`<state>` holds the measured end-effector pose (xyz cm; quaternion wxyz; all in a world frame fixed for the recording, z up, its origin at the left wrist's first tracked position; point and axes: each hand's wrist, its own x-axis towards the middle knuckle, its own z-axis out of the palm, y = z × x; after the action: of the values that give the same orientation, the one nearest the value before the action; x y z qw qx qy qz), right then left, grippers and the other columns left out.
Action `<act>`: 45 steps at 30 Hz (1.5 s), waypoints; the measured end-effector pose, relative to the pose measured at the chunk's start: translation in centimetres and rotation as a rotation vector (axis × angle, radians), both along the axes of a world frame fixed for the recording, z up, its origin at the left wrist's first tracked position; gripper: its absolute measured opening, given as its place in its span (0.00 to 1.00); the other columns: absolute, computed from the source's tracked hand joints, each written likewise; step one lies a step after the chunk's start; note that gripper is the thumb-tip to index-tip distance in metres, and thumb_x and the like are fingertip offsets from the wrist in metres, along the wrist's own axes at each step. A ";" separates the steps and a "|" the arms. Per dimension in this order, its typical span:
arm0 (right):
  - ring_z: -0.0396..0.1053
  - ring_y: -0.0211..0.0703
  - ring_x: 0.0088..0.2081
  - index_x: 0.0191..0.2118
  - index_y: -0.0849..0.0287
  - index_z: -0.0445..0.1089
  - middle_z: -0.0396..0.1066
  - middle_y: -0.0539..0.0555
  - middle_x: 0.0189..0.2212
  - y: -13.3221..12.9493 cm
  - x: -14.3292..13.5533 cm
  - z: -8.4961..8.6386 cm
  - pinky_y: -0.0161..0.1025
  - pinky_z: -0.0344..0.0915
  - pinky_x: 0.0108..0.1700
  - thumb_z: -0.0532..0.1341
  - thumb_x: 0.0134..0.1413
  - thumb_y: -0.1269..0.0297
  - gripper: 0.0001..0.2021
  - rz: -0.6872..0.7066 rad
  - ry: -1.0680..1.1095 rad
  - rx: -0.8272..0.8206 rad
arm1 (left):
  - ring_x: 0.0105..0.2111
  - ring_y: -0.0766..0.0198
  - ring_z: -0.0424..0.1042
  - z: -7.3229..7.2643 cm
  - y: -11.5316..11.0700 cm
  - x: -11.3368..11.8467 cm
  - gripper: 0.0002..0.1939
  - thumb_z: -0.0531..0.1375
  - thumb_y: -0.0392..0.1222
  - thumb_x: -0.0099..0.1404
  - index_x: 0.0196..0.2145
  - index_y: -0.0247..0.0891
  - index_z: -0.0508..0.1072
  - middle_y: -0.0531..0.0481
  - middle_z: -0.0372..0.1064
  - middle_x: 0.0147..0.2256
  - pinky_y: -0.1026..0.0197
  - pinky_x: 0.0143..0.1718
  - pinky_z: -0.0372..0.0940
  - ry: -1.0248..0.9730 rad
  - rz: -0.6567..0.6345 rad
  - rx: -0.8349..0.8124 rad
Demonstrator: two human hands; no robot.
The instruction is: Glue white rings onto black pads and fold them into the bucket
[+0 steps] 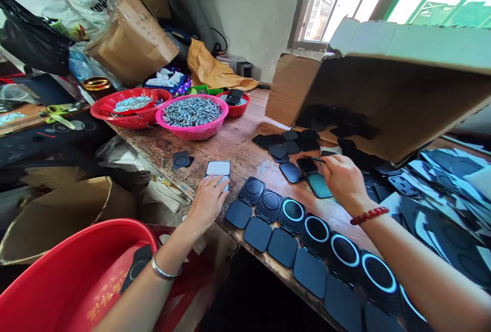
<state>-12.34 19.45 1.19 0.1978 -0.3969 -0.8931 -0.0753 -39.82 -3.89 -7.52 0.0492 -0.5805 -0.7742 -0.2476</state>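
My left hand (205,204) lies on the wooden bench with its fingers stretched over the lower half of a pale, hinged square piece (218,168). Farther right, my right hand (344,177) pinches the edge of a small black square piece (307,164). Just below that are a glossy dark square (291,172) and a greenish square (319,185). Between my arms, a row of opened black hinged pieces runs along the bench edge. Some show a light ring (293,209), others a ribbed round face (269,204), each with a flat dark flap (257,233) towards me.
A pink basket (192,132) of small metal parts stands at the back, between red baskets (103,109). An open cardboard box (383,102) rises behind my right hand, with dark sheet offcuts (452,229) at right. A red tub (76,265) stands below at left.
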 end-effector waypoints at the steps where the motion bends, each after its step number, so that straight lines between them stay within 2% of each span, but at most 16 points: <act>1: 0.69 0.55 0.46 0.43 0.68 0.75 0.73 0.66 0.41 -0.6 -0.1 0.4 0.47 0.67 0.47 0.53 0.63 0.69 0.14 0.025 0.025 0.027 | 0.61 0.46 0.61 -0.3 0.0 -0.6 0.17 0.55 0.39 0.68 0.52 0.42 0.75 0.42 0.70 0.56 0.37 0.62 0.53 0.003 0.015 -0.012; 3: 0.68 0.52 0.45 0.44 0.66 0.75 0.73 0.63 0.40 -2.2 -0.6 0.9 0.46 0.67 0.48 0.53 0.64 0.68 0.13 0.144 0.098 0.117 | 0.62 0.46 0.59 -0.6 0.0 -1.9 0.17 0.56 0.38 0.68 0.51 0.46 0.76 0.46 0.70 0.56 0.36 0.63 0.50 0.007 0.044 -0.032; 6: 0.67 0.47 0.40 0.46 0.64 0.73 0.72 0.59 0.36 -5.9 -2.5 1.1 0.43 0.68 0.45 0.54 0.65 0.70 0.12 0.464 0.186 0.281 | 0.64 0.46 0.56 -0.6 0.0 -4.0 0.18 0.54 0.36 0.68 0.51 0.48 0.76 0.47 0.70 0.57 0.34 0.63 0.48 0.003 0.102 -0.048; 8: 0.64 0.47 0.37 0.48 0.66 0.72 0.71 0.59 0.34 -8.8 -4.2 0.8 0.43 0.67 0.42 0.53 0.65 0.72 0.12 0.636 0.143 0.319 | 0.65 0.46 0.54 -0.3 0.2 -5.3 0.18 0.52 0.36 0.68 0.50 0.48 0.76 0.47 0.70 0.57 0.33 0.63 0.47 -0.002 0.148 -0.046; 11: 0.62 0.49 0.35 0.50 0.70 0.70 0.70 0.59 0.32 -12.9 -7.3 0.0 0.45 0.64 0.36 0.53 0.64 0.73 0.14 0.768 0.010 0.284 | 0.65 0.46 0.54 0.3 0.4 -6.3 0.19 0.51 0.35 0.68 0.50 0.45 0.76 0.45 0.69 0.57 0.33 0.63 0.46 -0.013 0.198 -0.028; 14: 0.62 0.49 0.34 0.46 0.70 0.72 0.69 0.59 0.32 -15.9 -10.5 -0.8 0.44 0.61 0.33 0.55 0.61 0.74 0.12 0.813 -0.093 0.172 | 0.64 0.46 0.55 1.1 0.4 -6.1 0.20 0.51 0.34 0.67 0.52 0.41 0.75 0.42 0.68 0.58 0.35 0.63 0.48 -0.030 0.210 0.008; 19: 0.63 0.49 0.36 0.34 0.65 0.73 0.68 0.60 0.31 -18.2 -14.6 -2.0 0.44 0.61 0.34 0.56 0.59 0.74 0.08 0.770 -0.110 0.079 | 0.59 0.48 0.63 2.6 -0.4 -4.7 0.19 0.53 0.37 0.65 0.51 0.38 0.75 0.40 0.71 0.54 0.41 0.61 0.57 -0.121 0.163 0.072; 23: 0.64 0.50 0.35 0.31 0.66 0.73 0.69 0.61 0.30 -18.6 -15.6 -2.4 0.44 0.62 0.34 0.57 0.57 0.76 0.08 0.709 -0.074 -0.018 | 0.51 0.53 0.71 4.1 -1.4 -3.7 0.15 0.54 0.41 0.65 0.45 0.39 0.77 0.43 0.76 0.46 0.47 0.58 0.63 -0.254 0.086 0.103; 26: 0.65 0.49 0.36 0.33 0.65 0.72 0.70 0.60 0.32 -17.9 -15.3 -1.8 0.43 0.63 0.37 0.57 0.57 0.77 0.07 0.676 0.021 -0.124 | 0.49 0.55 0.73 5.1 -1.9 -3.1 0.15 0.54 0.43 0.66 0.44 0.40 0.78 0.45 0.76 0.46 0.50 0.56 0.64 -0.388 0.049 0.122; 29: 0.67 0.47 0.38 0.37 0.62 0.71 0.70 0.60 0.35 -16.0 -14.7 -0.5 0.43 0.64 0.41 0.54 0.61 0.76 0.08 0.606 0.211 -0.275 | 0.52 0.54 0.71 5.4 -2.0 -2.9 0.17 0.54 0.45 0.66 0.49 0.39 0.76 0.43 0.74 0.51 0.48 0.59 0.61 -0.545 0.062 0.167; 33: 0.69 0.45 0.36 0.36 0.59 0.68 0.71 0.56 0.33 -13.1 -13.9 0.8 0.41 0.66 0.38 0.54 0.62 0.68 0.07 0.453 0.559 -0.565 | 0.55 0.52 0.69 5.1 -1.3 -2.4 0.25 0.64 0.46 0.59 0.54 0.39 0.71 0.42 0.71 0.54 0.49 0.59 0.61 -0.800 0.066 0.219; 35: 0.69 0.43 0.28 0.35 0.58 0.66 0.69 0.51 0.26 -12.2 -13.5 0.8 0.39 0.66 0.31 0.55 0.60 0.63 0.06 0.373 0.702 -0.765 | 0.51 0.52 0.73 4.8 -0.9 -2.1 0.27 0.68 0.43 0.55 0.52 0.39 0.72 0.42 0.73 0.50 0.50 0.54 0.66 -0.945 0.068 0.223; 37: 0.69 0.41 0.24 0.35 0.57 0.64 0.67 0.48 0.22 -12.1 -13.1 0.5 0.38 0.67 0.27 0.57 0.57 0.59 0.07 0.304 0.819 -0.979 | 0.42 0.55 0.77 4.6 -0.6 -1.9 0.23 0.68 0.40 0.54 0.48 0.37 0.73 0.44 0.76 0.43 0.51 0.48 0.71 -1.094 0.087 0.228; 39: 0.71 0.41 0.25 0.32 0.57 0.62 0.67 0.49 0.24 -12.6 -12.6 0.2 0.40 0.70 0.29 0.60 0.52 0.56 0.10 0.254 0.913 -1.177 | 0.36 0.58 0.78 4.4 -0.3 -1.8 0.18 0.67 0.38 0.56 0.45 0.37 0.73 0.46 0.76 0.37 0.52 0.43 0.73 -1.244 0.109 0.237; 42: 0.75 0.44 0.30 0.30 0.57 0.61 0.70 0.52 0.27 -14.6 -11.5 0.1 0.45 0.74 0.37 0.64 0.45 0.56 0.13 0.222 0.991 -1.419 | 0.33 0.60 0.78 4.6 -0.1 -2.1 0.10 0.65 0.35 0.60 0.41 0.36 0.72 0.46 0.76 0.33 0.53 0.41 0.74 -1.441 0.122 0.242; 45: 0.77 0.46 0.35 0.33 0.60 0.66 0.74 0.57 0.33 -17.6 -9.5 0.4 0.46 0.74 0.42 0.68 0.42 0.59 0.14 0.237 0.933 -1.656 | 0.31 0.63 0.78 5.3 0.5 -2.9 0.05 0.63 0.32 0.61 0.36 0.35 0.72 0.47 0.76 0.31 0.57 0.41 0.74 -1.563 0.130 0.259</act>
<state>-21.80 1.89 1.58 0.1966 -0.3081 -0.5285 0.7663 -42.72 -3.40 -2.18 -0.4270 -0.1818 -0.5819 -0.6679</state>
